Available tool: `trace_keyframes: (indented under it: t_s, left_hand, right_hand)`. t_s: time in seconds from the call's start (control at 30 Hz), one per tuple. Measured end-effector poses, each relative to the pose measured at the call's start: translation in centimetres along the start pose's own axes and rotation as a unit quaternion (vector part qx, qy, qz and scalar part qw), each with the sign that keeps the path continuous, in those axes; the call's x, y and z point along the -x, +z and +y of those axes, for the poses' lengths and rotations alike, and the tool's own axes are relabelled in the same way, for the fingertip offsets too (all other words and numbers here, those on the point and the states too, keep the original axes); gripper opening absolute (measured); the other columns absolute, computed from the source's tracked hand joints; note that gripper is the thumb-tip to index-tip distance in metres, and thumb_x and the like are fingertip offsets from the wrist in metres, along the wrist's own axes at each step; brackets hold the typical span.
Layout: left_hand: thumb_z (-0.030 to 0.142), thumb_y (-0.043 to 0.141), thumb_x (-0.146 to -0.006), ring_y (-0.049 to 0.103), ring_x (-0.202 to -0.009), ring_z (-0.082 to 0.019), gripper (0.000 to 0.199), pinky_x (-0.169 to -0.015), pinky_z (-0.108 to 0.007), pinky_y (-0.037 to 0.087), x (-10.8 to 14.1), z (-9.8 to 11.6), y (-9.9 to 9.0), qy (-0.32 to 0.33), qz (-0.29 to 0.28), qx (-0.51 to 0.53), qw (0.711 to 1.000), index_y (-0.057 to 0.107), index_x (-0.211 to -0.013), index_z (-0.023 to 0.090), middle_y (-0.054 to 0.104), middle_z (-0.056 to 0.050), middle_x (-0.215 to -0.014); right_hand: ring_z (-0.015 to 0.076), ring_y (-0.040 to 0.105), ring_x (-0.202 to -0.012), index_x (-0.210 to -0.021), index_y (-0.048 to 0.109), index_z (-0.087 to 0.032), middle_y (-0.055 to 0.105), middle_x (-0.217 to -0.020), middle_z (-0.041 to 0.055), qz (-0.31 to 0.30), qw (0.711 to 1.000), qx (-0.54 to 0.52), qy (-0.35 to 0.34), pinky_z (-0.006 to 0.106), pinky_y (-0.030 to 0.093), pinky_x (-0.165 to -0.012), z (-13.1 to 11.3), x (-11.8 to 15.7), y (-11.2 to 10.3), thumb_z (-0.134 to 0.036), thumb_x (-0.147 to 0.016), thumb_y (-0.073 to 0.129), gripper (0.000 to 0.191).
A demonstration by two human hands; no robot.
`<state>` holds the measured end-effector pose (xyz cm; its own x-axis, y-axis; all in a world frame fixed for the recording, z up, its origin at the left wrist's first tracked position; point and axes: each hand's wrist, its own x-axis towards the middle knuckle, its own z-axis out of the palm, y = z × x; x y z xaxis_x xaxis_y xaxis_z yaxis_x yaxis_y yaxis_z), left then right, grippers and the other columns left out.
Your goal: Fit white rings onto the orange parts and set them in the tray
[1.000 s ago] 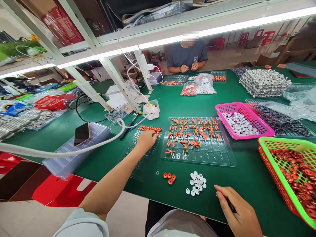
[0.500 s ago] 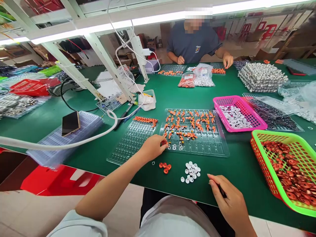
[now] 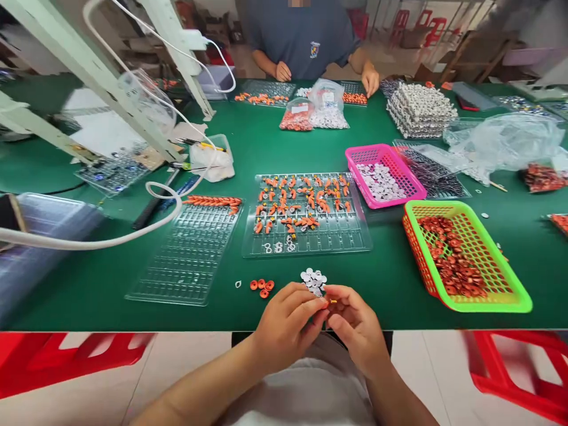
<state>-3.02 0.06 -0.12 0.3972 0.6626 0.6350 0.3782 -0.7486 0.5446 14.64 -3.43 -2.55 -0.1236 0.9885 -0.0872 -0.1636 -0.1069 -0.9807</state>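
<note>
My left hand [image 3: 288,322] and my right hand [image 3: 359,331] meet at the table's near edge. Closed fingers of the left hold a small orange part with a yellow tip [image 3: 332,301], mostly hidden by the fingertips. Curled around its other side, my right hand is closed too; whether it grips the same part is hard to make out. Just beyond the fingers lies a pile of white discs [image 3: 313,278]. Several orange-red discs [image 3: 261,286] sit to its left. Behind them, a clear tray [image 3: 346,241] carries rows of orange parts and a few white rings [image 3: 278,247].
At right stand a green basket [image 3: 501,302] of orange-red discs and a pink basket [image 3: 419,192] of white discs. Another clear tray [image 3: 177,266] lies left, under a looping white cable [image 3: 110,241]. Across the table sits a person [image 3: 306,41] near bagged parts [image 3: 328,112].
My left hand has come back from the tray's near left corner to the table edge with a small orange part. My right hand has moved left to meet it. The view has shifted.
</note>
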Motion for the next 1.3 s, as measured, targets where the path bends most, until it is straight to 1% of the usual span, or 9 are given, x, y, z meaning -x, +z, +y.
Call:
trace_keyframes:
  t_s: [0.13, 0.23, 0.43, 0.57, 0.67, 0.8, 1.07, 1.2, 1.3]
  left_hand:
    - [0.003, 0.062, -0.086, 0.064, -0.078, -0.019, 0.027, -0.074, -0.034, 0.057, 0.9, 0.7, 1.9, -0.007, 0.034, 0.010, 0.999, 0.059, -0.111, 0.014, 0.072, -0.008, -0.087]
    - [0.002, 0.064, -0.085, 0.064, -0.081, -0.019, 0.034, -0.074, -0.032, 0.059, 1.3, 0.8, 2.2, -0.047, 0.034, 0.035, 0.998, 0.056, -0.113, 0.019, 0.072, -0.006, -0.089]
    - [0.008, 0.065, -0.088, 0.065, -0.088, -0.018, 0.028, -0.079, -0.032, 0.057, 1.4, 1.1, 1.4, -0.195, 0.024, 0.177, 0.964, 0.061, -0.112, 0.022, 0.070, -0.006, -0.095]
    - [0.019, 0.068, -0.090, 0.067, -0.089, -0.019, 0.025, -0.082, -0.031, 0.057, 0.9, 0.5, 0.5, -0.291, -0.039, 0.243, 0.924, 0.066, -0.115, 0.022, 0.070, -0.007, -0.097]
    - [0.018, 0.069, -0.089, 0.068, -0.093, -0.019, 0.023, -0.084, -0.030, 0.056, 0.5, 0.0, 0.1, -0.287, -0.061, 0.274, 0.916, 0.070, -0.111, 0.023, 0.072, -0.006, -0.098]
    - [0.014, 0.067, -0.089, 0.068, -0.087, -0.018, 0.015, -0.080, -0.029, 0.056, 0.1, -0.1, 0.1, -0.271, -0.048, 0.281, 0.919, 0.074, -0.100, 0.021, 0.074, -0.005, -0.090]
    - [0.017, 0.067, -0.087, 0.069, -0.085, -0.019, 0.011, -0.077, -0.030, 0.056, -0.2, 0.4, 0.1, -0.330, -0.065, 0.273, 0.901, 0.074, -0.096, 0.019, 0.073, -0.006, -0.090]
    - [0.018, 0.067, -0.086, 0.070, -0.082, -0.019, 0.007, -0.075, -0.029, 0.058, 0.0, 0.5, 0.6, -0.363, -0.027, 0.260, 0.894, 0.073, -0.090, 0.019, 0.073, -0.007, -0.087]
    - [0.017, 0.067, -0.084, 0.069, -0.079, -0.019, 0.006, -0.073, -0.030, 0.059, 0.2, 0.8, 1.1, -0.350, 0.004, 0.233, 0.907, 0.071, -0.087, 0.019, 0.072, -0.006, -0.084]
  right_hand:
    - [0.0171, 0.066, -0.084, -0.105, 0.068, -0.023, 0.067, -0.095, 0.0052, 0.027, 0.999, 0.001, 0.025, 0.027, 0.058, -0.075, -0.4, -0.1, 0.6, -0.038, -0.090, 0.070, 0.022]
    - [0.0164, 0.065, -0.083, -0.100, 0.070, -0.023, 0.065, -0.094, 0.0047, 0.026, 1.000, 0.003, 0.001, 0.026, 0.058, -0.072, -0.7, -0.1, 0.4, -0.035, -0.092, 0.066, 0.015]
    - [0.0170, 0.066, -0.082, -0.103, 0.069, -0.024, 0.063, -0.097, 0.0057, 0.023, 0.999, 0.008, -0.044, 0.028, 0.060, -0.070, -0.9, 0.1, -0.3, -0.028, -0.094, 0.064, 0.012]
    - [0.0153, 0.067, -0.082, -0.109, 0.067, -0.026, 0.066, -0.100, 0.0050, 0.005, 0.998, 0.029, -0.050, 0.027, 0.060, -0.072, -1.0, 0.4, -0.8, -0.025, -0.094, 0.064, 0.015]
    - [0.0159, 0.068, -0.081, -0.109, 0.066, -0.025, 0.069, -0.099, 0.0053, -0.006, 0.998, 0.041, -0.045, 0.028, 0.060, -0.073, -1.2, 0.4, -0.9, -0.026, -0.094, 0.064, 0.016]
    - [0.0166, 0.068, -0.079, -0.106, 0.065, -0.023, 0.068, -0.098, 0.0061, -0.018, 0.998, 0.052, -0.033, 0.029, 0.061, -0.072, -1.1, 0.4, -0.8, -0.029, -0.094, 0.062, 0.014]
    - [0.0164, 0.063, -0.083, -0.105, 0.062, -0.025, 0.065, -0.094, 0.0037, -0.016, 0.987, 0.141, -0.078, 0.028, 0.055, -0.073, -1.2, 0.2, -0.7, -0.017, -0.091, 0.059, 0.017]
    - [0.0169, 0.061, -0.085, -0.107, 0.061, -0.026, 0.064, -0.096, 0.0038, -0.015, 0.980, 0.180, -0.087, 0.030, 0.053, -0.076, -1.3, 0.1, -0.6, -0.011, -0.089, 0.057, 0.024]
    - [0.0168, 0.061, -0.083, -0.108, 0.060, -0.025, 0.062, -0.096, 0.0040, -0.005, 0.984, 0.165, -0.073, 0.029, 0.053, -0.074, -1.2, 0.0, -0.3, -0.010, -0.087, 0.056, 0.026]
